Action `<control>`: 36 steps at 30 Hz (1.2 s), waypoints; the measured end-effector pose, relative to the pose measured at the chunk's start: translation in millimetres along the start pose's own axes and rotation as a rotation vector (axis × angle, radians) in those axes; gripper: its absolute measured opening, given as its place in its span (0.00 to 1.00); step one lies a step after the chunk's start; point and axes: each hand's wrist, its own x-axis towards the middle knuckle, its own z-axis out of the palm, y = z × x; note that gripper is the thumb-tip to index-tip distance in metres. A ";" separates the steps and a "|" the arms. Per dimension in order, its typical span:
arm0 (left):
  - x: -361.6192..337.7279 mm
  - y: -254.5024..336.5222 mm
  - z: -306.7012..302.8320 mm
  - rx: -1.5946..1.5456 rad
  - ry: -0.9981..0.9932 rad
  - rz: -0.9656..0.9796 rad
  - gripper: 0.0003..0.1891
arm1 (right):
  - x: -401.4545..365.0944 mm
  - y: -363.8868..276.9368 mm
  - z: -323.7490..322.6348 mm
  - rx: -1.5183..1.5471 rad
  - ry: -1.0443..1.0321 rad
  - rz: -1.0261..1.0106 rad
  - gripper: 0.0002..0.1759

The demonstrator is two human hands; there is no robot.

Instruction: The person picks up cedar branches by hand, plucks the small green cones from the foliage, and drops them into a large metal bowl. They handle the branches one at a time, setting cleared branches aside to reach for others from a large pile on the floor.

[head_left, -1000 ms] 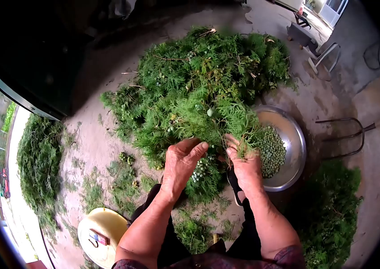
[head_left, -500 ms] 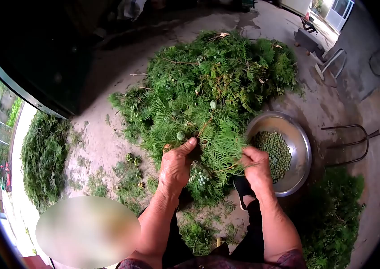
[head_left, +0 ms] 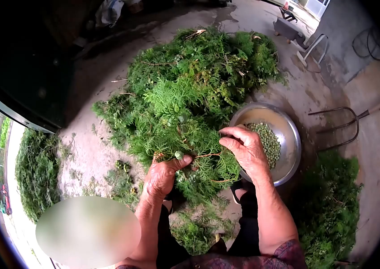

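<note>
"So, what is being handled?"

"A leafy green sprig (head_left: pixel 217 163), near the centre of the frame, with a reddish stem. A round, pale green cone (head_left: pixel 179 155) sits beside the left thumb."

"And the two hands?"

"The left hand (head_left: pixel 158 177) appears clamped on the sprig, thumb pressed down; the fingers are partly hidden under the leaves. The right hand (head_left: pixel 246 150) is at the sprig's upper right edge, thumb and forefinger a little apart, with nothing I can make out between them."

"Which step would you call that?"

"Holding and sorting through the foliage, I'd judge: one hand steadies, the other is free to pick. Touching a fine twig from there would call for a light pinch, with the stem kept firm on the left."

"What lies around them?"

"Just right of centre, beside the right hand, a wide metal bowl (head_left: pixel 291 134) holds many small green cones (head_left: pixel 266 139). Above the hands, a big pile of branches (head_left: pixel 199 85) fills the upper middle."

"Farther out?"

"A pronged fork (head_left: pixel 357 123) lies at the right, above a darker heap of greenery (head_left: pixel 329 201) at lower right. Another green heap (head_left: pixel 37 170) is at the left, on the floor (head_left: pixel 82 148)."
</note>
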 end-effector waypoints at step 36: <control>1.3 -3.2 17.8 -0.138 -0.101 -0.019 0.14 | -5.1 -10.5 14.7 1.090 -0.024 0.309 0.10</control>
